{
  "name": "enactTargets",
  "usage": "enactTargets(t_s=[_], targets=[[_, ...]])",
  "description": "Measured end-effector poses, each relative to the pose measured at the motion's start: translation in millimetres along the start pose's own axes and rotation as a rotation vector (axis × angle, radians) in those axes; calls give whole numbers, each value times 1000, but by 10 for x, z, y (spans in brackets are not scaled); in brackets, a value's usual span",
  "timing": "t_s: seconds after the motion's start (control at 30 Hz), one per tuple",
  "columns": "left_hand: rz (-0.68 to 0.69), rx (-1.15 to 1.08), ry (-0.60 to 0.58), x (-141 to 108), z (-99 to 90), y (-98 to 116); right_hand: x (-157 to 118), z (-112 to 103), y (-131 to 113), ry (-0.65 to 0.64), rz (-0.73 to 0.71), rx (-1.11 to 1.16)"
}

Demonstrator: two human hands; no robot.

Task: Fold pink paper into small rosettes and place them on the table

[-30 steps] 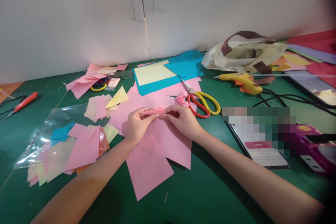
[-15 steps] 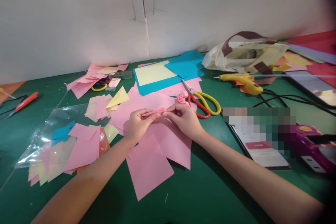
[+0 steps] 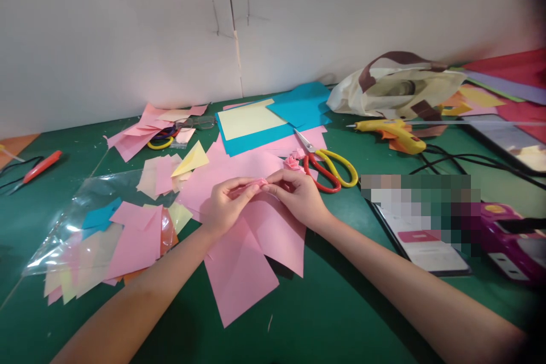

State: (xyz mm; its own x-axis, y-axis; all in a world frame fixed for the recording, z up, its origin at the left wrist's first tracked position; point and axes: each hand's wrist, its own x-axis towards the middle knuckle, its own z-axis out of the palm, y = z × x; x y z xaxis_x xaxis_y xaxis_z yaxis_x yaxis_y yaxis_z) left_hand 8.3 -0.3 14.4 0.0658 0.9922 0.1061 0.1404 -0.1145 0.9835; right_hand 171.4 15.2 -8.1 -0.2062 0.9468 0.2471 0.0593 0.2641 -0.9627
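Between both hands is a small piece of folded pink paper (image 3: 259,182), partly hidden by the fingers. My left hand (image 3: 228,203) pinches its left end, thumb on top. My right hand (image 3: 300,196) pinches the right end, and the two thumbs nearly meet. Large pink paper sheets (image 3: 251,261) lie beneath the hands. Just beyond my right hand sits a pink paper rose (image 3: 293,162). Scissors (image 3: 328,169) with one red and one yellow handle lie beside it, blades pointing up and left.
Farther back are a cream sheet (image 3: 247,118) on blue paper (image 3: 301,103), a cloth bag (image 3: 354,94) and a yellow glue gun (image 3: 394,132). A phone (image 3: 426,239) and a purple power strip (image 3: 509,239) lie right. Left are a plastic bag (image 3: 85,205) with paper pieces and a red-handled tool (image 3: 42,166).
The folded pink paper looks shorter and more bunched between the fingers, with less of its strip showing. Both hands stay in nearly the same place, and the pink sheet beneath has shifted slightly left.
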Motion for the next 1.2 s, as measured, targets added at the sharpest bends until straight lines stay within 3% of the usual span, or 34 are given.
enactTargets(t_s=[0.37,0.7,0.9,1.2], targets=[[-65,-73,-11,16,-26,-57,-1,-9,26,15,32,16],[39,70,52,-17,7,-48,-9,6,22,-6,-123,-109],[-26,-11,78,11,-17,-57,-19,14,17,43,-5,-75],[23,44,50,-2,-7,-12,-11,-4,2,45,26,-55]])
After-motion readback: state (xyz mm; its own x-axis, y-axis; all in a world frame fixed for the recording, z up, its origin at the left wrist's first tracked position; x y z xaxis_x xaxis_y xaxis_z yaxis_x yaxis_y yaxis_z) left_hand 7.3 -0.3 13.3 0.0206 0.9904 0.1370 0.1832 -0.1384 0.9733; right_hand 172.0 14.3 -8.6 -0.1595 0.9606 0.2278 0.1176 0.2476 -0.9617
